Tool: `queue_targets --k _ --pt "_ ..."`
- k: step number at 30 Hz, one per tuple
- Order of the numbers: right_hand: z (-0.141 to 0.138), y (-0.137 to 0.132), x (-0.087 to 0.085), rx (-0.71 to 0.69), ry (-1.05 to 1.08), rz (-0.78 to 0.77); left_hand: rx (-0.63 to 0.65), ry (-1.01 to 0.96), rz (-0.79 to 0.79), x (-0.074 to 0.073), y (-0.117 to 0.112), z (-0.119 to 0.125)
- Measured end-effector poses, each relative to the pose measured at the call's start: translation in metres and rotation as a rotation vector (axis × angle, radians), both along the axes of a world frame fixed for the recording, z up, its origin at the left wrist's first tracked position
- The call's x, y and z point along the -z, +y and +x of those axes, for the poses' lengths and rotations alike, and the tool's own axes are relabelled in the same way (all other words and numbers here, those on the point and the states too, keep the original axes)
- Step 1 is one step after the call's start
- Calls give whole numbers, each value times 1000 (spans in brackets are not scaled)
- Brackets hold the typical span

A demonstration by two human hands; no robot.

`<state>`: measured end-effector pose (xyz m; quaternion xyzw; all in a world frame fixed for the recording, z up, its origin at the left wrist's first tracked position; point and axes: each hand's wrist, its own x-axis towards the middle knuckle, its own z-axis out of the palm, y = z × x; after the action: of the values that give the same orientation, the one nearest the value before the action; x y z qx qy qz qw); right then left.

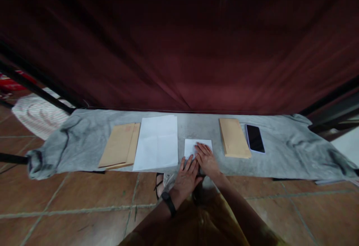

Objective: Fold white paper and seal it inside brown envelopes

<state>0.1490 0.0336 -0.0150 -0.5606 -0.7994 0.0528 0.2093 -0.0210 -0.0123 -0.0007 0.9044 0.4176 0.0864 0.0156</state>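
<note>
A small folded white paper [193,145] lies on the grey cloth [280,152] near its front edge. My right hand [206,159] lies flat on the paper's right part, fingers stretched out. My left hand [188,174], with a dark band on the wrist, rests flat just below and left of it, fingertips at the paper's lower edge. Neither hand grips anything.
A sheet stack of white paper [157,142] lies left of the hands, with brown envelopes [120,145] further left. More brown envelopes [233,137] and a black phone [255,138] lie to the right. A dark red curtain [179,51] hangs behind. Tiled floor in front.
</note>
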Motion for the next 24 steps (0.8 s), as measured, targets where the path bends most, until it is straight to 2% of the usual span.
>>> queue_targets --k 12,17,19,21,24 --pt "1 -10 1 68 -152 42 0 -63 -10 -5 -3 -8" --pt "-1 -11 1 98 -157 86 -76 -160 -20 -16 -2 -21" --pt "-1 -12 0 103 -148 95 -133 -217 16 -24 8 -39" --pt "-2 -12 -2 108 -144 93 -251 -285 69 -33 26 -69" --pt "-2 -12 -1 117 -140 86 -545 -349 115 -47 63 -136"
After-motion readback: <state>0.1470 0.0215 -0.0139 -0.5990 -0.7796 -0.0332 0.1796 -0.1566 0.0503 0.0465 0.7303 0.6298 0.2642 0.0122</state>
